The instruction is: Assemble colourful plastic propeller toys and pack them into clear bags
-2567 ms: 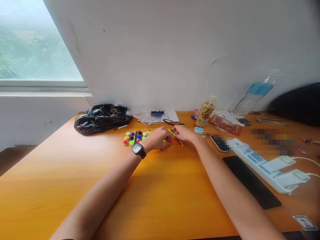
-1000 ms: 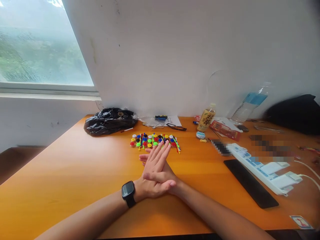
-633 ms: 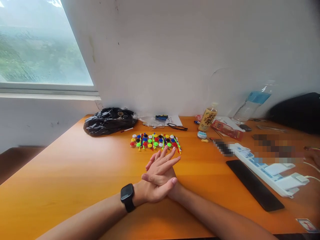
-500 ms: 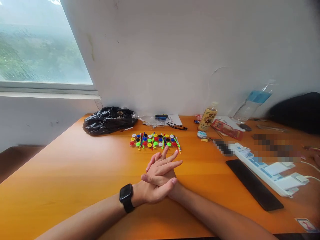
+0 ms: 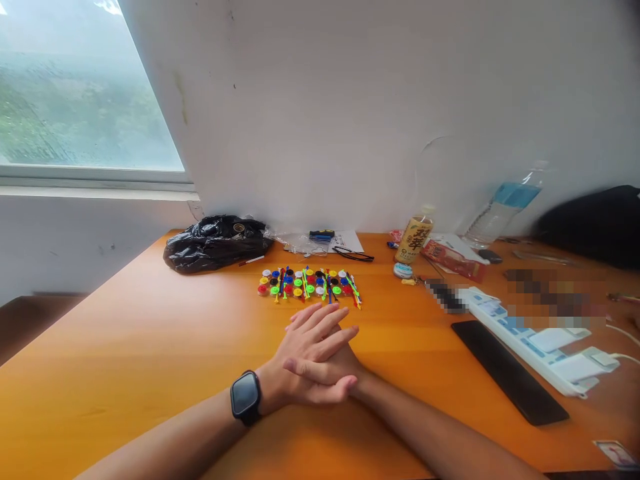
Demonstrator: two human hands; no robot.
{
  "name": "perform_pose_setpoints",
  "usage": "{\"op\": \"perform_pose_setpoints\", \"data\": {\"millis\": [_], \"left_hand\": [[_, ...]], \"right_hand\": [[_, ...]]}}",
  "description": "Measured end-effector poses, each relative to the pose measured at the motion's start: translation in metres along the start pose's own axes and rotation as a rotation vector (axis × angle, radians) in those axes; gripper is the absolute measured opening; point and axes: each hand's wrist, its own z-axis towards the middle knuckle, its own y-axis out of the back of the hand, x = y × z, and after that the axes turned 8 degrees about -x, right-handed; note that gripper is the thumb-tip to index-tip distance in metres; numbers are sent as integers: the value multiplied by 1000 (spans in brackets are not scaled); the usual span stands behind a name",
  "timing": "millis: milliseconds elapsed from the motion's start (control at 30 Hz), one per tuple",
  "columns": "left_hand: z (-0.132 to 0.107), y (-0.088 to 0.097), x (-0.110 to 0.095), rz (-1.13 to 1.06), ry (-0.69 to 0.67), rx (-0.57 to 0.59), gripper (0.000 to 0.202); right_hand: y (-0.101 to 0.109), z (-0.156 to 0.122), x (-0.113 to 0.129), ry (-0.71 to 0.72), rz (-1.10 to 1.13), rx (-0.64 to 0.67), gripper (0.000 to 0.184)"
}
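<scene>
Above the wooden table, my two hands lie one over the other, touching. My left hand [image 5: 305, 350], with a black smartwatch [image 5: 245, 395] on its wrist, is on top. Its fingers are stretched out and hold no object. Beneath it is my right hand [image 5: 346, 365], largely hidden. The right thumb crosses over the left hand, and a few fingertips peek out past the left fingers. Just beyond the hands are small round plastic pieces [image 5: 298, 292] in several colours, set in rows. Thin coloured plastic sticks [image 5: 355, 292] with arrow-like ends lie between them.
At the back left sits a black plastic bag [image 5: 215, 247]. Glasses [image 5: 353, 254] lie behind the pieces. To the right are a drink bottle [image 5: 415, 237], a large clear bottle [image 5: 505, 207], a white power strip [image 5: 530, 347] and a black flat bar [image 5: 507, 370].
My hands have settled flatter against each other, and the left fingers have come closer together. The right fingers that showed between them are now mostly covered. The pieces have not moved.
</scene>
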Motion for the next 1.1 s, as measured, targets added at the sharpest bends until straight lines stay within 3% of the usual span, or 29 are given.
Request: {"op": "perform_pose_setpoints", "data": {"millis": [100, 167, 233, 333, 433, 600, 867, 1100], "left_hand": [[7, 3, 7, 110, -46, -32, 75], [9, 5, 10, 161, -54, -39, 79], [10, 7, 11, 181, -54, -29, 82], [10, 9, 12, 181, -33, 5, 86], [11, 10, 12, 166, -17, 18, 89], [12, 10, 13, 136, -1, 26, 91], [10, 9, 18, 49, -2, 68, 91], [9, 10, 19, 174, 40, 80, 88]], "right_hand": [[0, 5, -13, 58, 22, -18, 65], [14, 11, -15, 81, -45, 21, 57], [35, 21, -8, 4, -261, 239, 48], [64, 42, 12, -59, -378, 349, 29], [75, 55, 26, -136, -528, 467, 19], [70, 55, 27, -204, -481, 422, 19], [71, 57, 25, -260, -430, 470, 15], [69, 60, 27, -302, -397, 413, 16]]}}
